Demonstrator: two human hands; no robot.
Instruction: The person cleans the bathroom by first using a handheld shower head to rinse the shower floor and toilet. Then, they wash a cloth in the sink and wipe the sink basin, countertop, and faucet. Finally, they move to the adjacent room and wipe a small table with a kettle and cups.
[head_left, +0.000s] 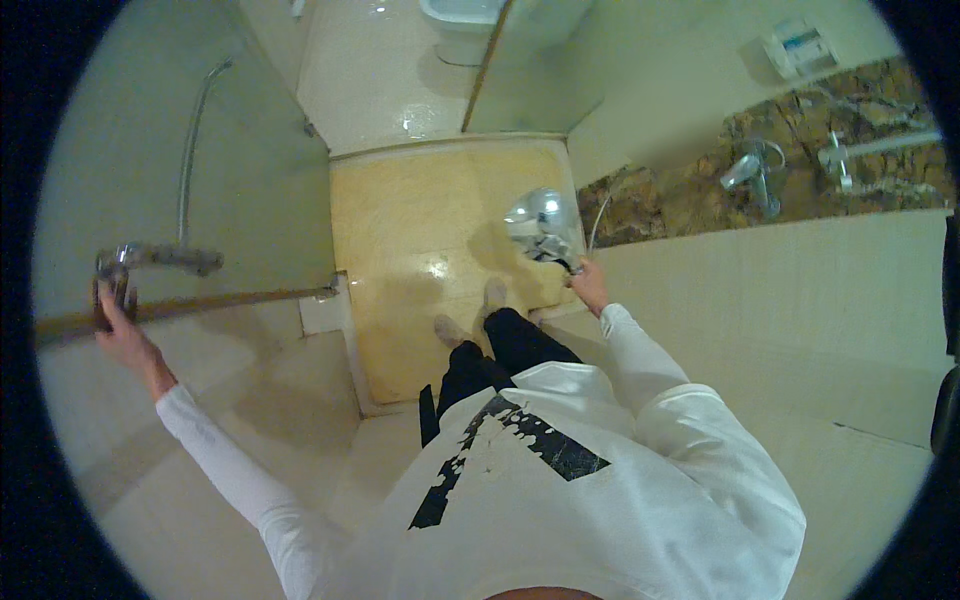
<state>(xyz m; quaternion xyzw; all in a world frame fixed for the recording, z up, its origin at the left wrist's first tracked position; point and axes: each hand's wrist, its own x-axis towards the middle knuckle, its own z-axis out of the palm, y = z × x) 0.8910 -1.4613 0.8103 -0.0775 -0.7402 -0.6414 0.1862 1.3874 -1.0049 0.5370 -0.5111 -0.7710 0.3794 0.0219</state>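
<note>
My left hand (133, 341) reaches far out to the left and grips a metal handle (161, 257) on a glass shower door (262, 187), close to the door's edge. In my right hand (590, 285) is a chrome hand shower (541, 225), held by its lower end. Its wide rounded head tilts up and away from me over the yellowish shower floor (405, 217). A thin hose (598, 221) shows just beyond my right hand; where it joins the shower is hidden.
A chrome mixer tap (757, 176) and another metal valve (841, 161) are fixed to a brown patterned tile band (675, 195) on the right. Above them sits a small wall holder (802, 49). A glass panel (532, 67) and a white ceramic fixture (461, 15) stand beyond the raised sill (442, 142).
</note>
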